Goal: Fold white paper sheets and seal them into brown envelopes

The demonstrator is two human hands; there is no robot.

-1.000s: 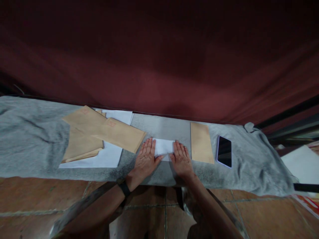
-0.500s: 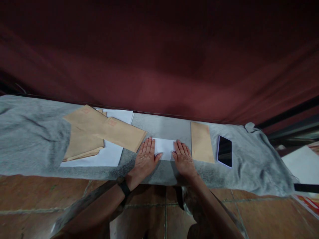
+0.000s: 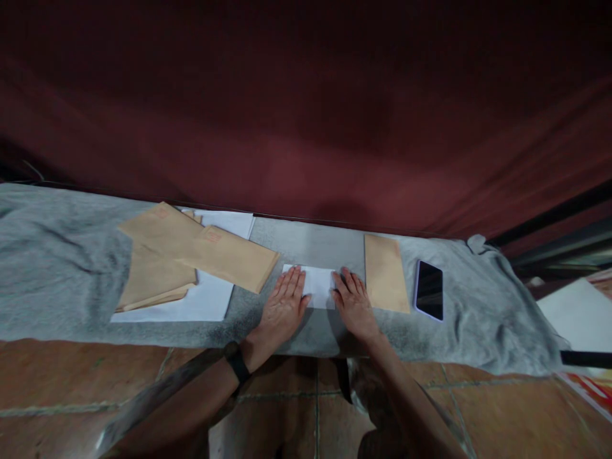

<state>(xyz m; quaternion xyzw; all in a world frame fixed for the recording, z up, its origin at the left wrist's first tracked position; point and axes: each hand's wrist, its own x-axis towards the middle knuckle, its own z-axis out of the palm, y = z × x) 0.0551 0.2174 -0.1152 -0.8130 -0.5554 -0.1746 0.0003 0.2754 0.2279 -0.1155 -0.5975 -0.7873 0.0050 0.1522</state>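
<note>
1. Here, our left hand (image 3: pixel 284 306) lies open and flat on the folded white paper (image 3: pixel 318 287).
2. Our right hand (image 3: pixel 354 306), also open, rests at its right edge.
3. The paper lies on the grey cloth (image 3: pixel 329 245), left of a single envelope (image 3: pixel 386 274).

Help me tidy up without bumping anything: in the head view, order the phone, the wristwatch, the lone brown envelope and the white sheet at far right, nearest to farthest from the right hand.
From the right hand:
1. Lone brown envelope, just to its right.
2. Phone, right of the envelope.
3. Wristwatch, to the left.
4. White sheet, far right.
</note>
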